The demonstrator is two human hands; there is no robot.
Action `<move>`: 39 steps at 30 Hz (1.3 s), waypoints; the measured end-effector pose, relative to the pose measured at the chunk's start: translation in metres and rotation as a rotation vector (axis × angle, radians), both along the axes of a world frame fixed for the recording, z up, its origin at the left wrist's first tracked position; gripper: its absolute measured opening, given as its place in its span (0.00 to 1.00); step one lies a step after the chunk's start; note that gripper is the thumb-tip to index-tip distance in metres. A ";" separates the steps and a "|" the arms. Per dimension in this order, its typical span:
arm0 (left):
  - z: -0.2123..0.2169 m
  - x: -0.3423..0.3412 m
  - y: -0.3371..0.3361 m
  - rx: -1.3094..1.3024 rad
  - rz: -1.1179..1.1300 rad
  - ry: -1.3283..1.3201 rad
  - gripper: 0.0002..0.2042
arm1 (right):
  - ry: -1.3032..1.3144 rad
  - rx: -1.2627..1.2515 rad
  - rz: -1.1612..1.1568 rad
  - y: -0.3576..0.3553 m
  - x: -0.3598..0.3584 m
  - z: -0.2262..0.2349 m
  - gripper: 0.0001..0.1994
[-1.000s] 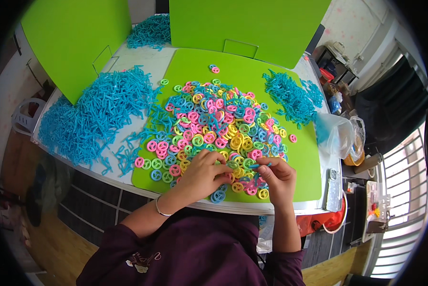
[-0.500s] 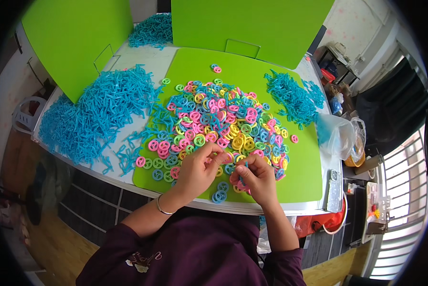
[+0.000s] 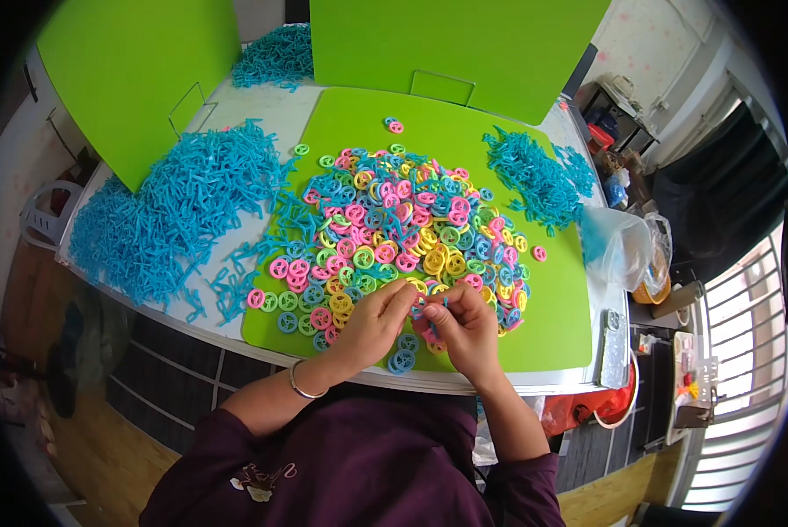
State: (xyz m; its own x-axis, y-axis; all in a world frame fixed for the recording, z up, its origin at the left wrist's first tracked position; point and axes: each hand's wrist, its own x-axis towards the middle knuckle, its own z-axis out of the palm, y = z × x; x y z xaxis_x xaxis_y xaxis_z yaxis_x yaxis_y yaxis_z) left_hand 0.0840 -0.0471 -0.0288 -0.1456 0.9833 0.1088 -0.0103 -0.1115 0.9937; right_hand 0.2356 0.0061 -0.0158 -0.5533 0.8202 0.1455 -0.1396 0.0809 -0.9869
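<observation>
Across a white tabletop (image 3: 236,110), at its near edge, lies a flat lime-green mat (image 3: 552,325) with rounded corners. Heaped on the mat's middle: a dense pile of small plastic rings (image 3: 402,224), pink, yellow, green and blue, each a smooth wheel with spokes inside. Off to the left, spilling from table onto mat, a broad mound of thin blue plastic sticks (image 3: 174,215), tangled and spiky in look; to the right on the mat, a smaller blue heap (image 3: 530,171) of the same; far back, a third blue heap (image 3: 275,54). Behind, standing upright, two glossy green boards (image 3: 464,44), one angled at the left. Right of the table, a crumpled clear plastic bag (image 3: 618,246), then cluttered shelving and a barred window; below left, wooden floor.

At the mat's near edge, just in front of the ring pile, both hands meet. Left hand (image 3: 372,325), thin bangle at the wrist, fingers curled and pinched shut on a small piece (image 3: 422,306) too hidden to name. Right hand (image 3: 464,329) likewise closed, fingertips pressed to the same spot, touching the left. Just below the hands, two loose blue rings (image 3: 402,356). Dark purple sleeves at the lower edge.
</observation>
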 end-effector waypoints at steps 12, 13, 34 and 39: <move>0.000 0.006 -0.002 -0.055 0.011 -0.078 0.12 | 0.066 0.019 -0.155 0.000 -0.005 -0.005 0.05; -0.001 0.006 -0.001 -0.055 0.012 -0.078 0.12 | 0.075 -0.024 -0.151 0.000 -0.005 -0.004 0.05; 0.012 0.002 -0.008 0.083 0.085 0.194 0.17 | 0.196 -0.268 -0.151 -0.002 0.008 0.004 0.02; 0.031 -0.043 -0.027 0.289 0.242 0.565 0.07 | -0.027 0.024 -0.296 -0.003 0.079 0.030 0.01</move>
State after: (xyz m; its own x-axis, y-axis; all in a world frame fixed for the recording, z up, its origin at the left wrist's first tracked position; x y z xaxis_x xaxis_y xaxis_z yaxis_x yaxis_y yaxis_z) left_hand 0.0408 -0.0737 0.0020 -0.2012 0.8502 0.4865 0.5607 -0.3073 0.7689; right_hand 0.3141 0.0033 0.0140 -0.2940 0.9430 0.1557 -0.0803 0.1380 -0.9872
